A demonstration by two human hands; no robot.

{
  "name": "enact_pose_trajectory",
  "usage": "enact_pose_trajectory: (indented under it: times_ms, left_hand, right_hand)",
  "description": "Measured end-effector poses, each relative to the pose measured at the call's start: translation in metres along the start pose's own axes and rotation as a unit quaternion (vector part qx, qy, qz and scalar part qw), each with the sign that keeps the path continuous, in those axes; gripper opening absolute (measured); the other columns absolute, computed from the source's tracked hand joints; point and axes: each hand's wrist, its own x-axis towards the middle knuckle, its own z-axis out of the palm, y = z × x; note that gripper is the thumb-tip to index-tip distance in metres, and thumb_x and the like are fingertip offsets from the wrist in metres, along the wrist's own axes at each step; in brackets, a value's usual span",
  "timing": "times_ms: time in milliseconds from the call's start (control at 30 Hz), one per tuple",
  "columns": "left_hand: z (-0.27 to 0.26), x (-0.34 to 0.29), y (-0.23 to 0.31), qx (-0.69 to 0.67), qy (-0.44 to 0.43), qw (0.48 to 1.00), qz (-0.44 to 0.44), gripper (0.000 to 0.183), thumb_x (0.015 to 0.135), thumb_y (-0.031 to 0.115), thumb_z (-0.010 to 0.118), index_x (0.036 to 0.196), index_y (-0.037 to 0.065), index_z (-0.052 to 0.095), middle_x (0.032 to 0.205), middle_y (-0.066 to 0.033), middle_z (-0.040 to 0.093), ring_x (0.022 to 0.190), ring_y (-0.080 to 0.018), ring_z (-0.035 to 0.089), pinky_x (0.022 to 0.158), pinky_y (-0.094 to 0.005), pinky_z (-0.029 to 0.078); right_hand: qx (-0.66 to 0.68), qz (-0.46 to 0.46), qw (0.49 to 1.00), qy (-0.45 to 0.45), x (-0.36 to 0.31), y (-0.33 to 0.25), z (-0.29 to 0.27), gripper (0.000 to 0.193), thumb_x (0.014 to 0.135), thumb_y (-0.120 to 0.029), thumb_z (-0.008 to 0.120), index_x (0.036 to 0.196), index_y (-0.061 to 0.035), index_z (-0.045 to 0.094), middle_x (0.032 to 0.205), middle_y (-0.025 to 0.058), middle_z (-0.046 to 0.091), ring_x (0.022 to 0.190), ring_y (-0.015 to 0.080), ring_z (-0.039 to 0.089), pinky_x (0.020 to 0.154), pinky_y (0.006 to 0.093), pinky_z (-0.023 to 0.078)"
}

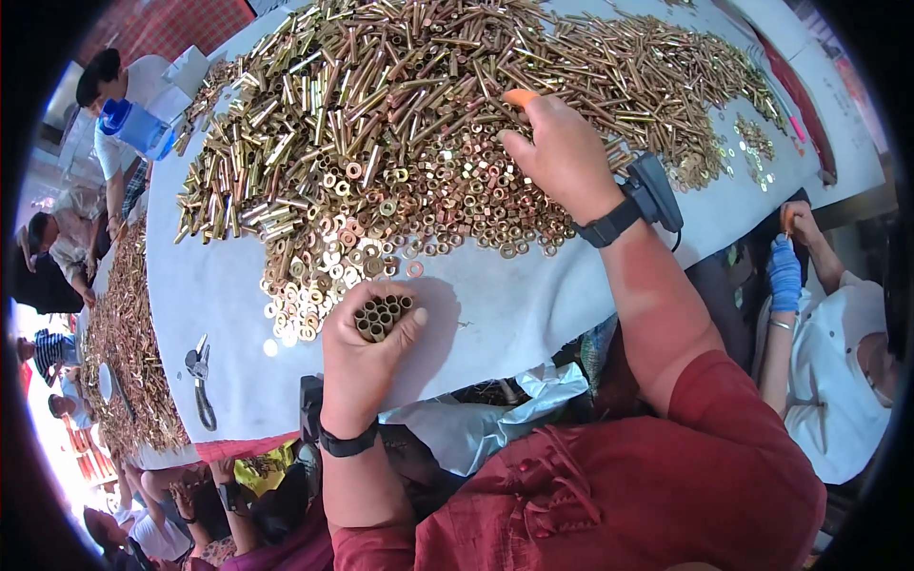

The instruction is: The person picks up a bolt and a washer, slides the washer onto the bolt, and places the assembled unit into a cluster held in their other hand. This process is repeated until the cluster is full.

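My left hand [365, 357] is closed around a bundle of brass tubes [382, 316], held upright with their open ends showing, just above the near edge of the white table [495, 314]. My right hand [562, 152] reaches into a big heap of brass tubes and bolts [400, 86], its fingers curled down among them and an orange cover on one fingertip. Between both hands lies a spread of nuts and washers [381, 228]. Each wrist wears a black band, the right one with a small black device [652, 190].
Pliers [199, 376] lie on the table at the left edge. A blue jug [133, 126] stands at the far left corner beside a seated person. Another person in white [838, 371] sits at my right. A second table heaped with brass parts [124, 352] lies to the left.
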Motion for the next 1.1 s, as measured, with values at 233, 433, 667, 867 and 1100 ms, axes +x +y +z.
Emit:
enact_pose_trajectory:
  times_ms: [233,433,667,867,1100]
  left_hand:
    - [0.002,0.004,0.006,-0.101,0.082,0.989,-0.076,0.021,0.085,0.003,0.071,0.1,0.004,0.056,0.071,0.0,0.057,0.056,-0.0051,0.05,0.049,-0.0201,0.039]
    - [-0.003,0.006,0.003,-0.239,0.076,0.966,-0.062,0.018,0.083,0.004,0.072,0.095,0.002,0.059,0.073,-0.0029,0.06,0.059,-0.0088,0.055,0.053,-0.0221,0.043]
    - [-0.011,0.006,-0.002,-0.323,0.054,0.943,-0.054,0.021,0.083,0.004,0.074,0.099,0.002,0.059,0.082,-0.0066,0.064,0.067,-0.0127,0.061,0.055,-0.0245,0.047]
    - [-0.018,0.002,-0.006,-0.387,0.008,0.922,-0.033,0.026,0.084,0.008,0.076,0.104,0.004,0.059,0.099,-0.0092,0.065,0.074,-0.0174,0.065,0.057,-0.025,0.05]
    - [-0.017,0.003,-0.008,-0.429,-0.01,0.903,-0.005,0.033,0.087,0.009,0.073,0.114,0.005,0.055,0.098,-0.0139,0.065,0.075,-0.0227,0.067,0.052,-0.0251,0.052]
  right_hand:
    - [0.108,0.017,0.993,-0.036,0.004,0.0,0.009,0.02,0.085,-0.018,0.063,0.101,-0.005,0.063,0.092,0.0134,0.067,0.088,0.0321,0.065,0.078,0.0423,0.051]
    - [0.429,0.059,0.893,-0.12,-0.018,-0.056,0.0,0.022,0.092,-0.016,0.061,0.109,-0.0016,0.056,0.08,0.0111,0.063,0.062,0.0197,0.06,0.06,0.0328,0.049]
    - [0.399,-0.047,0.866,-0.299,-0.046,-0.095,-0.024,0.021,0.092,-0.011,0.06,0.112,-0.0043,0.057,0.068,0.0045,0.061,0.062,0.0154,0.059,0.06,0.0305,0.048]
    - [0.41,-0.061,0.871,-0.263,-0.05,-0.104,-0.024,0.019,0.088,-0.008,0.063,0.106,-0.003,0.059,0.074,0.0121,0.065,0.065,0.0241,0.065,0.06,0.0335,0.05]
    - [0.442,-0.043,0.86,-0.25,-0.053,-0.103,-0.023,0.019,0.088,-0.007,0.063,0.106,-0.0034,0.06,0.081,0.0131,0.068,0.072,0.025,0.068,0.065,0.0327,0.052]
